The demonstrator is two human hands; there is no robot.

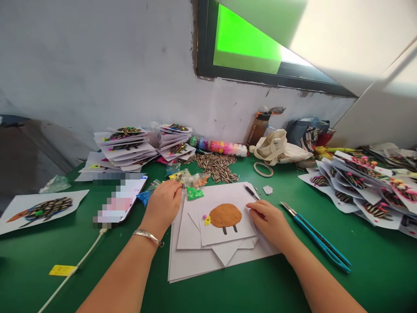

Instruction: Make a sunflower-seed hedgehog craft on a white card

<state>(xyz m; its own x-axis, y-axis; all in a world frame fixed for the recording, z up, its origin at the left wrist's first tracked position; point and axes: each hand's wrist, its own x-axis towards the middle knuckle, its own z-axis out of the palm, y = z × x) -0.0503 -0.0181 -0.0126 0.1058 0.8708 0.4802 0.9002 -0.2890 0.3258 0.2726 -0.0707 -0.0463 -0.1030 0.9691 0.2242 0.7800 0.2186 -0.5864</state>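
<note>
A white card (211, 237) bears a bird shape with a round brown clay body (226, 215), a small yellow head with a pink dot and two dark legs. It lies on several white sheets (182, 265). My left hand (163, 201), with a bracelet at the wrist, is left of the card among small clay packets: a green packet (195, 194), a blue packet (143, 198) and a yellow packet (180, 175). Its fingers are bent together, their tips partly hidden. My right hand (269, 219) rests at the card's right edge, fingers loosely stretched over the paper, holding nothing.
Behind lie loose striped seeds (220, 166), a tape roll (263, 169) and colourful clay tubs (224, 148). Stacked seed pictures stand at left (128, 150) and right (355, 184). A pen (250, 191), blue tweezers (321, 243), a craft knife beside them and a cabled phone (124, 198) flank the sheets.
</note>
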